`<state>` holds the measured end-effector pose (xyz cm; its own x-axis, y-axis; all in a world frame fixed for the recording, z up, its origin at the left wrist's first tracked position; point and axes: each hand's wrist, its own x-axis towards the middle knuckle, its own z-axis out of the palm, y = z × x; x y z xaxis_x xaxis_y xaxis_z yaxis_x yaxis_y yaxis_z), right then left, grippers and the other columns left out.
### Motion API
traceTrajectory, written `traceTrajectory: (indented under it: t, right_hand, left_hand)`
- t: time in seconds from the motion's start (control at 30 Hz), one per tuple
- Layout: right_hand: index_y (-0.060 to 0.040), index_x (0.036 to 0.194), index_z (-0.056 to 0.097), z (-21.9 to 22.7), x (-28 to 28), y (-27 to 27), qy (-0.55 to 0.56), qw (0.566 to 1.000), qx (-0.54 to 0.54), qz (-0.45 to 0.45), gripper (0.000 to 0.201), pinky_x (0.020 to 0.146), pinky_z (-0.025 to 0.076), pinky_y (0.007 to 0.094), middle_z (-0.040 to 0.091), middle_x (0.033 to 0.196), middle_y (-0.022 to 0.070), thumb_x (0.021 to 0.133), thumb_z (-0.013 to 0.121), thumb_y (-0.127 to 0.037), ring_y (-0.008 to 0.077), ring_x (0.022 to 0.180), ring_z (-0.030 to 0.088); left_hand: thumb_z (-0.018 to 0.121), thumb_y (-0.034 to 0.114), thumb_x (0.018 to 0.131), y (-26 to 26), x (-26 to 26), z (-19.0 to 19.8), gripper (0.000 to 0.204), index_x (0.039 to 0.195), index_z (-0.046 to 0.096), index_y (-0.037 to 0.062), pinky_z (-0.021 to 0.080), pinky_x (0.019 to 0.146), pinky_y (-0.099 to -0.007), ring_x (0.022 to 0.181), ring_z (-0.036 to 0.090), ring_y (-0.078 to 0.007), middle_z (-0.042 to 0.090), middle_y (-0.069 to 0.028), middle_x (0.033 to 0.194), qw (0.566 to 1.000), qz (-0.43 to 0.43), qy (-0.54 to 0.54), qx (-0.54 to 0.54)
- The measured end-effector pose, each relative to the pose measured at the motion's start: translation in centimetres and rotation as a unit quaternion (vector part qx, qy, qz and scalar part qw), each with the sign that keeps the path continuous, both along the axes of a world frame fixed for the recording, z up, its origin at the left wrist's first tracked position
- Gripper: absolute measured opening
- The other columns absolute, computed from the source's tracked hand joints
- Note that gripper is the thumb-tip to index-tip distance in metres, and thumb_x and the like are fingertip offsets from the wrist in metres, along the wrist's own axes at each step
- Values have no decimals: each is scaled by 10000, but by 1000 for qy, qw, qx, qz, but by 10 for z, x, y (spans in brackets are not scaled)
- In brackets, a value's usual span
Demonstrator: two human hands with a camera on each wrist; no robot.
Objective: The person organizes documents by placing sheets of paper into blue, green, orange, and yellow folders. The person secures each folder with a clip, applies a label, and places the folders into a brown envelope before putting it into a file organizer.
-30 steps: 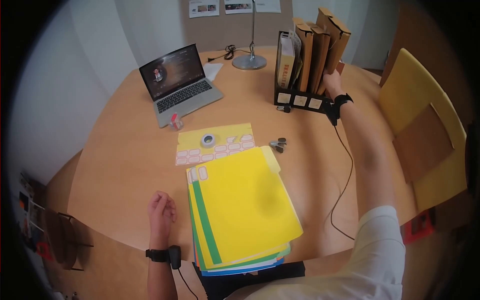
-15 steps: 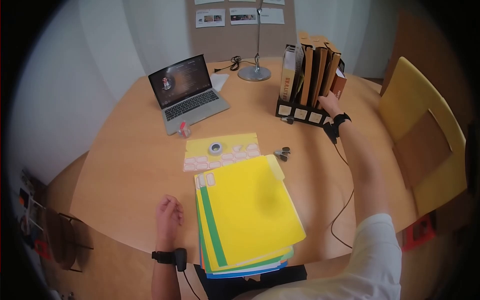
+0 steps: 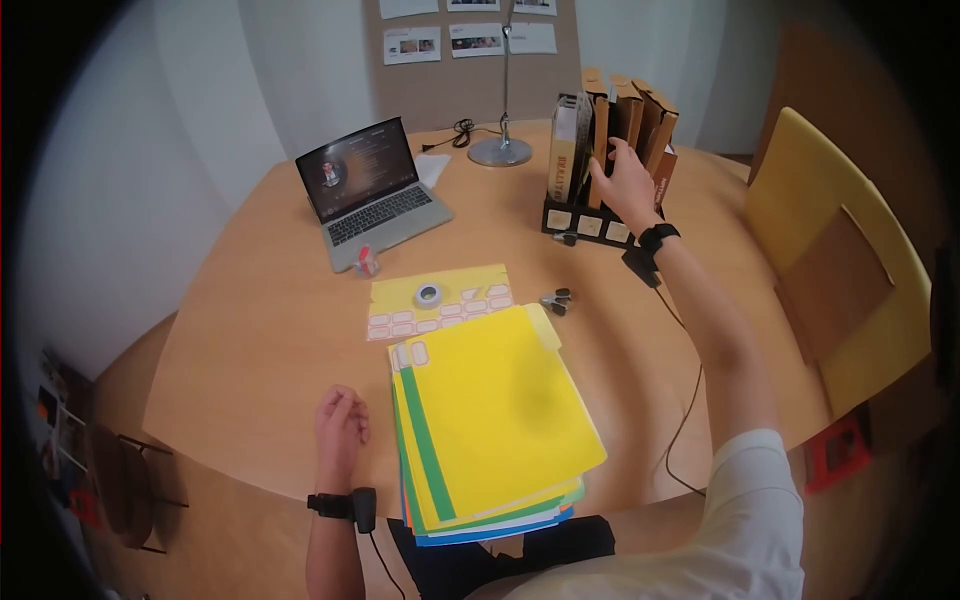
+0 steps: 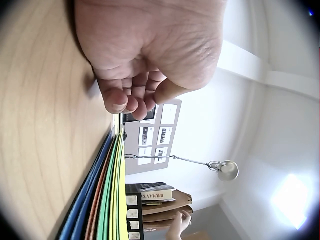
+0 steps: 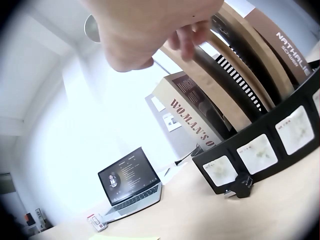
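Note:
My right hand is raised in front of the brown cardboard folders in a black file holder, fingers spread apart. In the right wrist view the hand hangs over the upright folders; whether a fingertip touches one, I cannot tell. A thick book stands at the holder's left end. My left hand rests on the table, palm sideways with fingers loosely bent, holding nothing. To its right lies a stack of yellow, green and blue folders.
A laptop, a tape dispenser, a label sheet with a tape roll, and a staple remover lie on the table. A lamp base stands at the back. A yellow chair is at the right.
My right hand has moved left along the folders, away from the rightmost one, and its fingers have spread. The tilted folder has dropped lower into the holder. My left hand stays resting.

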<state>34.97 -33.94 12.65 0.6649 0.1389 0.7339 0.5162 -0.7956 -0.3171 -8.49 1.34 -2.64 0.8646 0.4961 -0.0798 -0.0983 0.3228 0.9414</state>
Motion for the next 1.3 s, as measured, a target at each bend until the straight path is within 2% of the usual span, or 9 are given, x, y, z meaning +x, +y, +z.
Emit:
traceTrajectory:
  t: [0.13,0.5,0.63,0.73,0.83,0.93,1.03,1.17,1.3]
  right_hand:
    - [-1,1175,599,20,14,11,128,986,-61,-90,427,831,591,486,716,1055,233,970,613,-375,409,985,709]
    - [-22,1017,579,38,19,1,-46,993,100,-46,232,746,549,532,709,911,252,1008,523,-247,472,888,677]
    - [-59,1048,602,48,-36,-30,-87,980,179,22,204,674,531,463,691,856,236,1032,524,-247,428,786,672]
    - [-20,1137,612,44,-113,-58,-67,952,275,113,273,574,506,337,711,850,140,1077,504,-264,234,695,713]
    - [5,1198,579,30,-205,-80,-5,907,373,194,308,525,476,244,704,949,65,1095,486,-270,138,703,711]
    - [-40,1167,572,5,-286,-86,68,862,464,192,238,504,456,226,684,967,51,1086,516,-257,158,705,716]
    - [-67,1110,584,-30,-346,-72,223,751,576,234,208,500,452,229,676,951,37,1073,550,-269,165,714,721]
    - [-72,1104,600,-73,-400,-30,405,614,612,292,232,508,464,238,690,991,41,1048,604,-297,172,729,728]
    - [-69,1145,621,-91,-439,8,516,590,532,321,233,523,475,229,707,1016,51,1039,617,-277,178,761,739]
  left_hand:
    - [537,204,1053,4,0,-4,166,924,550,100,410,444,-243,585,545,-100,578,-19,741,1000,1,7,-2]
    - [542,205,1049,4,0,-5,170,920,556,95,402,430,-242,574,543,-103,578,-22,735,1000,-4,-19,-20]
    - [541,204,1049,6,2,-10,170,918,558,97,400,428,-242,557,538,-103,578,-23,736,999,-8,-17,-31]
    - [545,204,1048,8,4,-15,164,922,557,100,396,424,-240,550,536,-104,577,-21,737,999,-17,-25,-22]
    - [532,234,1057,11,5,-19,196,909,542,106,397,434,-243,538,525,-104,562,-11,724,999,-20,-32,-10]
    - [508,279,1068,22,3,-25,207,1013,585,95,453,493,-269,650,601,-129,636,-50,837,997,-64,-47,-2]
    - [499,338,1073,16,-3,-17,337,1257,578,68,535,683,-312,919,661,-170,675,-103,1087,995,-95,-33,-11]
    - [518,406,1068,-24,-39,38,588,1497,393,24,486,1010,-398,1237,578,-219,586,-115,1356,969,-211,-118,-38]
    - [583,344,1043,-31,-80,26,564,1477,410,27,490,1030,-411,1240,581,-240,581,-105,1365,996,-15,-77,-31]
